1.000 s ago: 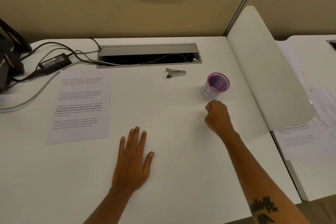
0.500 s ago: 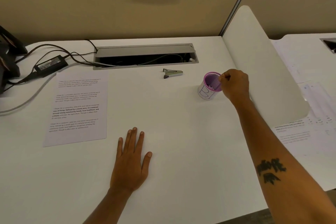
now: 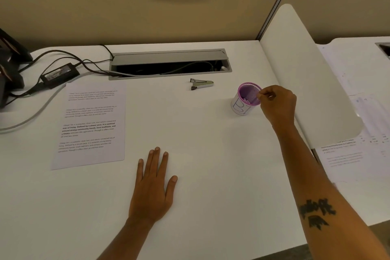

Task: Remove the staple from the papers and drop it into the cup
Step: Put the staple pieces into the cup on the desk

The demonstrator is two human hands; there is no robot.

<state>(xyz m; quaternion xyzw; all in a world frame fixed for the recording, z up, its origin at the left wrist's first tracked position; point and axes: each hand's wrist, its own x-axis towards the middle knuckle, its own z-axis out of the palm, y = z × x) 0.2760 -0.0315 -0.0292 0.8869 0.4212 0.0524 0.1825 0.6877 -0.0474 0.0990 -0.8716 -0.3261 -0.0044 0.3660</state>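
Note:
A purple mesh cup [image 3: 242, 107] with a white label stands on the white desk [image 3: 211, 154], right of centre. My right hand [image 3: 278, 105] hovers at the cup's right rim, thumb and forefinger pinched together over the opening on the staple, which is barely visible. Small bits lie in the cup's bottom. The printed papers [image 3: 90, 124] lie flat at the left of the desk. A metal staple remover [image 3: 201, 84] rests behind the middle, left of the cup. My left hand [image 3: 152, 188] lies flat, palm down, near the front, holding nothing.
An open cable tray [image 3: 168, 63] runs along the back of the desk. A black power adapter [image 3: 60, 74] and cables sit at the back left. A white divider panel [image 3: 306, 74] rises right of the cup, with more papers [image 3: 348, 154] on the neighbouring desk beyond.
My right hand rose from the desk in front of the cup to its right rim and now holds its pinch over the opening. The left hand stayed flat.

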